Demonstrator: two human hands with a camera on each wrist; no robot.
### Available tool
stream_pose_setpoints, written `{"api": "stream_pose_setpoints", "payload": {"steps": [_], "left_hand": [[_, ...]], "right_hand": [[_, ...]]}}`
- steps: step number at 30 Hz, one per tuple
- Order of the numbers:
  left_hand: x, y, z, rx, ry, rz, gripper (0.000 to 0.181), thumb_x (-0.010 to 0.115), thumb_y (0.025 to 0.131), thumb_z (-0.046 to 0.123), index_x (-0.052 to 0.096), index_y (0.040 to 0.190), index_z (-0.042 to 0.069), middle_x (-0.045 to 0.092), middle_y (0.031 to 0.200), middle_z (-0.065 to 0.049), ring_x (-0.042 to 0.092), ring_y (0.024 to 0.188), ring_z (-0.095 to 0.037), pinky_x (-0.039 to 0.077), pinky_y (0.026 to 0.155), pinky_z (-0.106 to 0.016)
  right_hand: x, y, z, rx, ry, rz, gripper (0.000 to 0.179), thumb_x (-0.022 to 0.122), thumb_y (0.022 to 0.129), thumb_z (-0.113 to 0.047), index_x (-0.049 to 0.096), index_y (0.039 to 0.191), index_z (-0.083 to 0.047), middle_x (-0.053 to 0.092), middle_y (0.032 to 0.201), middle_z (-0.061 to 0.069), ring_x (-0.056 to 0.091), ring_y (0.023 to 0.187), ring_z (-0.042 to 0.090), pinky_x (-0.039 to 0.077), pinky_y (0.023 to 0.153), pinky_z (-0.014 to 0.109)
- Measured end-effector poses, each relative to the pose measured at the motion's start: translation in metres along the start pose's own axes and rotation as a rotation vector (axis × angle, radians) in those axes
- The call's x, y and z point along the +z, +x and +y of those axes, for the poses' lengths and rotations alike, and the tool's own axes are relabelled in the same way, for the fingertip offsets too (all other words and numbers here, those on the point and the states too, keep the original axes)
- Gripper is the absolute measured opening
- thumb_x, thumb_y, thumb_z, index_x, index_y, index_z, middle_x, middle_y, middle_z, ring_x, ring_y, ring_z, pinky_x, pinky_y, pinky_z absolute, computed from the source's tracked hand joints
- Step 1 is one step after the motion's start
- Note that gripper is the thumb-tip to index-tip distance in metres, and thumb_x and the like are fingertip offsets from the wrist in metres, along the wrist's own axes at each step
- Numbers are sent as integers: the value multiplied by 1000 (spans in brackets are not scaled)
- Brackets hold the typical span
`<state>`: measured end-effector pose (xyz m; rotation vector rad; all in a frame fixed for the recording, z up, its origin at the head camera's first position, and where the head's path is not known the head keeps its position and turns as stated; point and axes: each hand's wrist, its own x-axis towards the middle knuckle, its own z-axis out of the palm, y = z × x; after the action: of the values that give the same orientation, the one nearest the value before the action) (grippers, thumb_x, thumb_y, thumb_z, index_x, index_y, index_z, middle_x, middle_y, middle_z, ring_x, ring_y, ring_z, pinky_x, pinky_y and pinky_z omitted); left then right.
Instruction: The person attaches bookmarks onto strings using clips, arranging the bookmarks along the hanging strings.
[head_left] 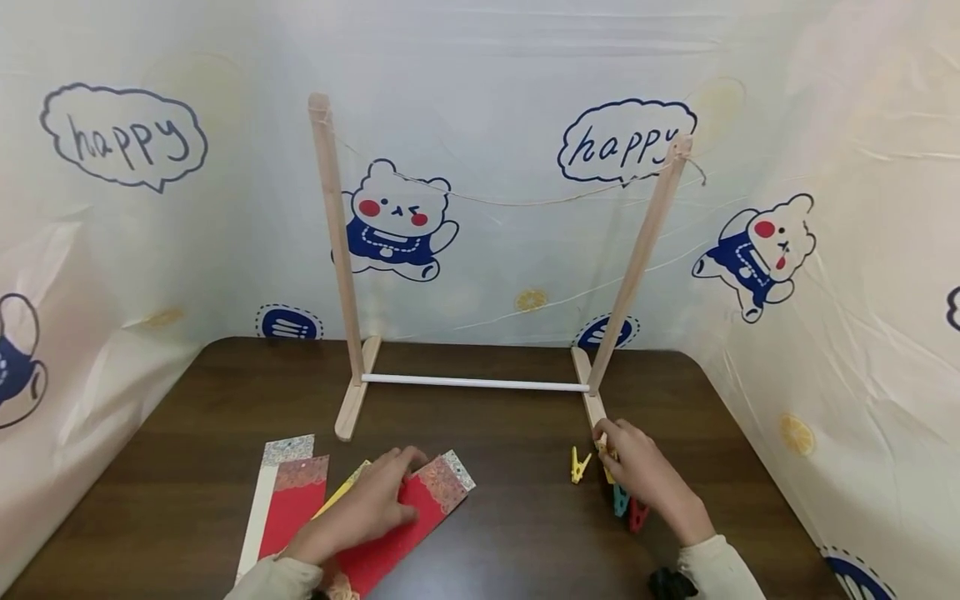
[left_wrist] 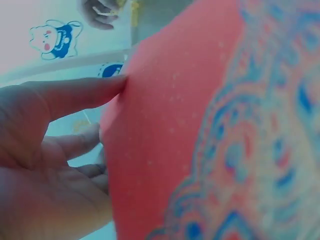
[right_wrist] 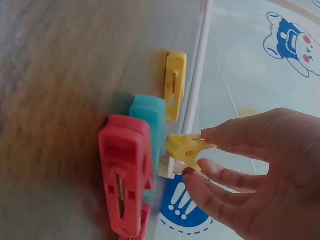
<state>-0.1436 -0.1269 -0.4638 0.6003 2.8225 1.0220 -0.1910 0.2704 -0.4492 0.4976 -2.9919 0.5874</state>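
My left hand (head_left: 378,496) grips a flat red sheet (head_left: 401,533) with a patterned end band, lying aslant at the front of the table. In the left wrist view its thumb and fingers (left_wrist: 95,92) take the sheet's edge from both sides. On the right, my right hand (head_left: 641,471) pinches a yellow clothespin (right_wrist: 185,146) between thumb and fingers. Beside it on the table are another yellow clothespin (head_left: 578,465), a teal clothespin (head_left: 620,501) and a red clothespin (head_left: 638,515). Part of a further red one shows in the right wrist view.
A wooden stand (head_left: 345,242) with two posts and a white bottom rod (head_left: 472,382) stands at the back. A thin string (head_left: 517,203) sags between the post tops. Another red sheet (head_left: 288,517), a white sheet (head_left: 255,521) and a yellow piece (head_left: 341,490) lie at left.
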Motion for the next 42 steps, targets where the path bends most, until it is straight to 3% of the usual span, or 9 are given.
{"api": "stream_pose_setpoints", "payload": {"steps": [2,5,11,13,18,24,32,37,42], "left_hand": [[-1,1,-2,41,-45,21,34,84,75,6,64,102,10,52,83,3,49,74,-10,45,61,-24],[-6,3,-2,80,-139,43,18,79,83,7,65,92,14,57,79,6,51,71,-6,46,61,-22],[-15,3,6,47,-325,77,17,71,92,9,62,105,14,61,68,7,51,60,1,44,57,-19],[-20,3,9,25,-385,85,18,70,93,8,60,108,12,57,61,3,45,53,-2,39,52,-20],[-32,1,18,-7,-480,93,19,67,95,11,59,113,10,67,70,-3,49,53,-7,42,50,-22],[-42,-2,25,-19,-553,95,21,66,97,14,57,115,7,72,81,-10,58,57,-15,49,50,-28],[-54,0,25,-52,-584,197,21,65,97,13,57,115,9,71,81,-12,57,57,-17,49,48,-29],[-63,3,24,-60,-553,239,23,65,97,13,57,118,9,74,92,-12,67,67,-21,57,56,-33],[-75,7,22,-60,-539,276,28,66,97,14,56,123,9,74,102,-15,72,76,-23,60,62,-35]], "right_hand": [[-3,1,0,5,-12,22,34,74,85,-1,63,117,-1,62,103,15,59,83,23,56,69,39],[-6,3,2,-4,-40,57,39,73,84,0,63,122,3,65,111,21,63,94,31,56,77,47],[-9,0,2,-47,-31,107,29,71,85,3,67,114,2,68,108,18,65,96,32,56,79,50],[-10,0,0,-60,-11,131,28,70,87,2,68,115,2,67,109,18,65,92,28,57,75,45],[-14,0,-6,-61,36,188,32,72,87,2,66,118,6,68,102,16,64,80,17,57,66,33],[-21,-3,-13,-34,66,161,28,74,87,-1,66,114,4,71,99,13,68,84,19,59,69,34],[-30,-6,-22,-55,130,122,29,71,91,-5,64,119,0,73,99,8,70,89,18,59,72,33],[-41,-4,-28,-140,133,168,34,67,93,0,65,127,-4,72,104,9,69,85,18,58,68,27],[-53,-1,-37,-253,105,261,32,66,91,6,72,118,-10,71,109,8,68,85,15,59,69,29]]}}
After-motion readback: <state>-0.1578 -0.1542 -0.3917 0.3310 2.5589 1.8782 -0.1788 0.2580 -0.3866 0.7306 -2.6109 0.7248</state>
